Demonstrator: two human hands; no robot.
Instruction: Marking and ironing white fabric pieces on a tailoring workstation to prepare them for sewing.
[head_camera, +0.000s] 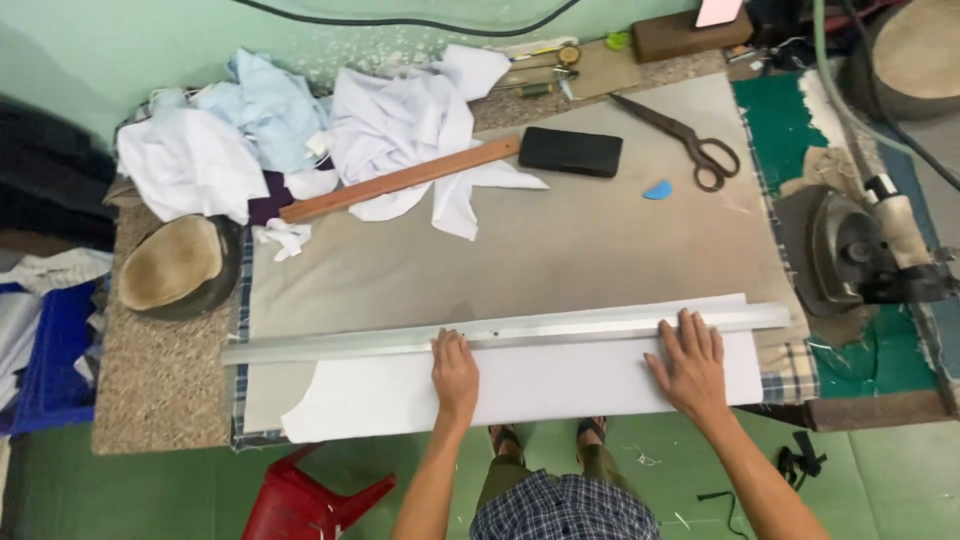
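Now pressing flat with both hands, fingers spread and gripping nothing: left hand (455, 372) palm-down on the white fabric (520, 385), fingertips touching the near edge of the long metal ruler (500, 333); right hand (690, 362) likewise flat on the fabric, fingertips at the ruler's edge further along. Fabric lying under both hands along the near side of the grey-covered table (560, 240), ruler laid across its far edge. Beyond the hands: black block (570, 152), wooden stick (400, 180) resting on a heap of white and pale blue cloth (330, 125). Beyond the right hand: scissors (685, 140) and a small blue chalk (657, 190). Off to the right of the right hand: iron (855, 255) on a green pad. Far left of the left hand: round padded cushion (175, 265). Below the hands, on the floor: red stool (300, 500).
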